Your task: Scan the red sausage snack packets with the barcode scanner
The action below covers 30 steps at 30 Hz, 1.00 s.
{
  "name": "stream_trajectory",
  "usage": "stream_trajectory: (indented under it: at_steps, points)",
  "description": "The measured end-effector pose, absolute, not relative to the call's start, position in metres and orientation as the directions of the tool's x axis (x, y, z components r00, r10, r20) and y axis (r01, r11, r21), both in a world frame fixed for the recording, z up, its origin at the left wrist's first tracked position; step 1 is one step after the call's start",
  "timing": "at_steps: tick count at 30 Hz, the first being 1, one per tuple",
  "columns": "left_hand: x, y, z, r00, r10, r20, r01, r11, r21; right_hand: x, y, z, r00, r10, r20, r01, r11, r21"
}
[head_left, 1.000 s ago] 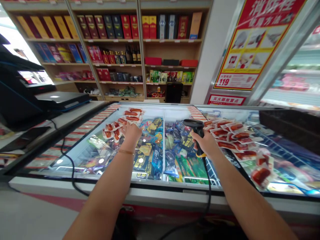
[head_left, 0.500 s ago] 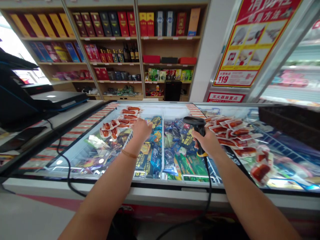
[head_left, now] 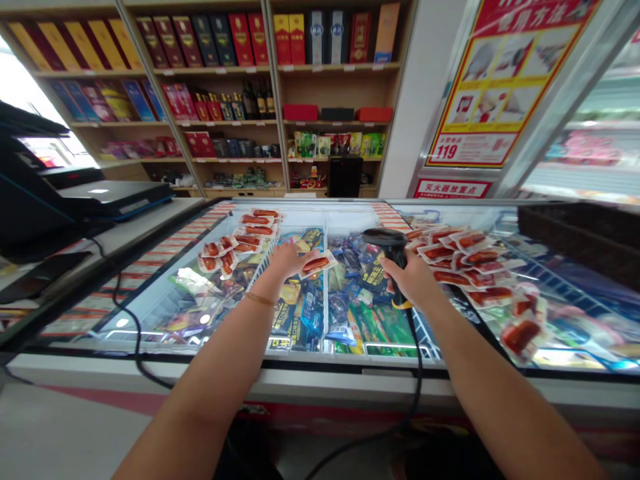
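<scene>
My left hand [head_left: 287, 260] pinches one end of a clear packet of sausage [head_left: 317, 265], which sticks out to the right above the freezer's glass top. My right hand [head_left: 409, 275] is wrapped round the grip of a black barcode scanner [head_left: 387, 240], whose head points left, toward the packet. From the scanner a black cable [head_left: 419, 363] runs down past the freezer's front edge. Left of my left hand lies a group of sausage packets [head_left: 230, 247] on the glass. A larger heap of such packets [head_left: 473, 257] lies to the right of my right hand.
Beneath the glass, the chest freezer [head_left: 320, 377] holds colourful ice-cream packs [head_left: 380, 327] in wire baskets. A dark crate [head_left: 580, 233] stands at the right. On the left counter are a flat scale-like device [head_left: 117, 198] and another black cable [head_left: 120, 287]. Shelves [head_left: 210, 70] of boxes stand behind.
My left hand has shifted slightly down from beside the left packets, and a sausage packet now shows at its thumb. The scanner in my right hand has moved slightly left.
</scene>
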<state>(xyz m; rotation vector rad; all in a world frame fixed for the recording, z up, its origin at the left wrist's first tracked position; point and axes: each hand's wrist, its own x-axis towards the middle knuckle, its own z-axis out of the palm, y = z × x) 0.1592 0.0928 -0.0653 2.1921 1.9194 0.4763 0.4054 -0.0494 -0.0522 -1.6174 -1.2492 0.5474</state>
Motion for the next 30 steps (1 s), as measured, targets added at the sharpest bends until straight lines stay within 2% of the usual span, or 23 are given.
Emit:
stream_trajectory:
  at_steps: [3,6,11,17,20,25,30]
  points:
    - [0.153,0.091,-0.061,0.26,0.964,0.047,0.893,-0.259,0.367,0.405,-0.05,-0.053,0.371,0.907,0.199,0.485,-0.006,-0.875]
    - [0.151,0.09,-0.061,0.321,0.946,0.042,0.828,-0.302,0.473,0.404,-0.05,-0.054,0.354,0.916,0.19,0.492,-0.009,-0.871]
    - [0.158,0.092,-0.071,0.185,0.97,0.157,0.658,-0.241,0.714,0.401,-0.051,-0.053,0.339,0.923,0.181,0.497,-0.012,-0.868]
    - [0.166,0.095,-0.078,0.112,0.994,0.011,0.368,-0.051,0.928,0.397,-0.053,-0.054,0.291,0.942,0.169,0.521,-0.008,-0.853]
    - [0.166,0.098,-0.081,0.122,0.992,0.015,0.232,-0.043,0.972,0.394,-0.055,-0.053,0.218,0.961,0.171,0.517,0.035,-0.855]
    - [0.165,0.107,-0.088,0.073,0.988,0.138,0.052,-0.142,0.988,0.386,-0.06,-0.054,0.071,0.982,0.175,0.59,0.1,-0.801]
    - [0.17,0.106,-0.086,-0.002,0.991,0.132,-0.094,-0.131,0.987,0.376,-0.062,-0.056,0.018,0.986,0.165,0.633,0.117,-0.765]
